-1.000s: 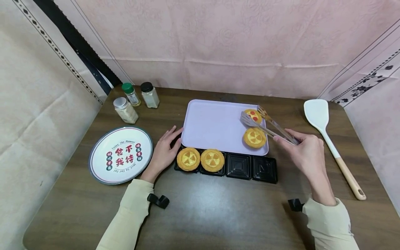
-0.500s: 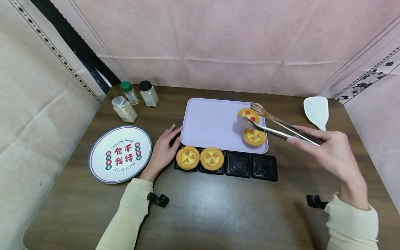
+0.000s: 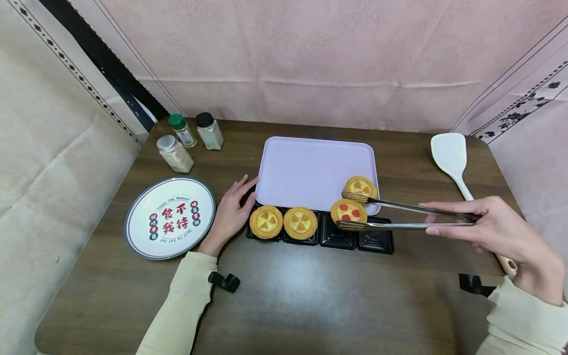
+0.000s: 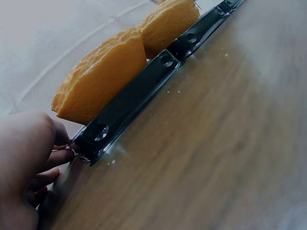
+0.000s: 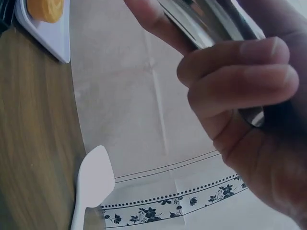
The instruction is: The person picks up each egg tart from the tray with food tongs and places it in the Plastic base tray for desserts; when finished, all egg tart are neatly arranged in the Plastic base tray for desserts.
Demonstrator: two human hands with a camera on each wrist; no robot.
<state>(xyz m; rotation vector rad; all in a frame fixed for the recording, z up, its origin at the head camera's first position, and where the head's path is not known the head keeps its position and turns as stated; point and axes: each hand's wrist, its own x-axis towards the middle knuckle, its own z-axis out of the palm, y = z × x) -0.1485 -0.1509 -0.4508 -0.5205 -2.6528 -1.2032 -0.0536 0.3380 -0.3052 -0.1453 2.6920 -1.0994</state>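
My right hand grips a pair of metal tongs, whose tips hold an egg tart with red dots above the third compartment of the black tray. In the right wrist view, fingers curl round the tongs. My left hand rests with extended fingers at the left end of the black tray, its fingertips touching the tray's edge in the left wrist view. Two yellow tarts sit in the left compartments. Another yellow tart lies on the lilac tray just behind.
A round plate with red lettering lies at the left. Behind it stand several seasoning jars: white-lidded, green-lidded and black-lidded. A white spatula with a wooden handle lies at the right, partly hidden by my right hand.
The tongs have lifted the red-dotted tart off the lilac tray's back right and brought it forward over the black tray. My right hand has shifted right and toward me; the left stays put.
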